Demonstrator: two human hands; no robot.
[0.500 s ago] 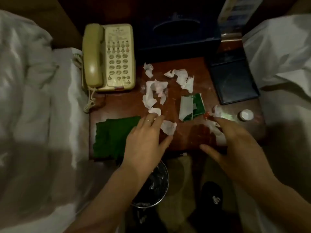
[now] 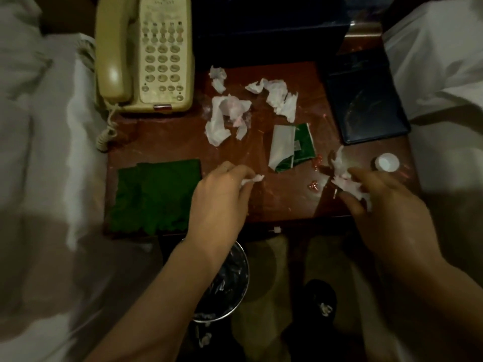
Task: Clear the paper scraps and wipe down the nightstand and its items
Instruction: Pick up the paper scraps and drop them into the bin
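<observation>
Several torn white paper scraps [image 2: 224, 116] lie across the dark wooden nightstand [image 2: 162, 142], with more scraps [image 2: 279, 97] further back. A green and white packet [image 2: 290, 145] lies near the middle. My left hand [image 2: 219, 202] pinches a small white scrap [image 2: 252, 178] at the front. My right hand [image 2: 386, 205] grips a crumpled white scrap [image 2: 345, 178] at the front right. A folded green cloth [image 2: 154, 194] lies on the front left corner. Red smears [image 2: 315, 173] mark the wood.
A beige telephone [image 2: 143, 56] stands at the back left, a dark folder [image 2: 366, 103] at the right, a dark box [image 2: 269, 27] behind. A small white cap [image 2: 386, 163] sits by my right hand. A metal bin [image 2: 224, 283] stands below the front edge. White bedding [image 2: 39, 152] flanks both sides.
Both hands have closed on scraps: the left picked up the small piece at the front, the right gathered the crumpled piece near the cap. The view has moved closer to the nightstand.
</observation>
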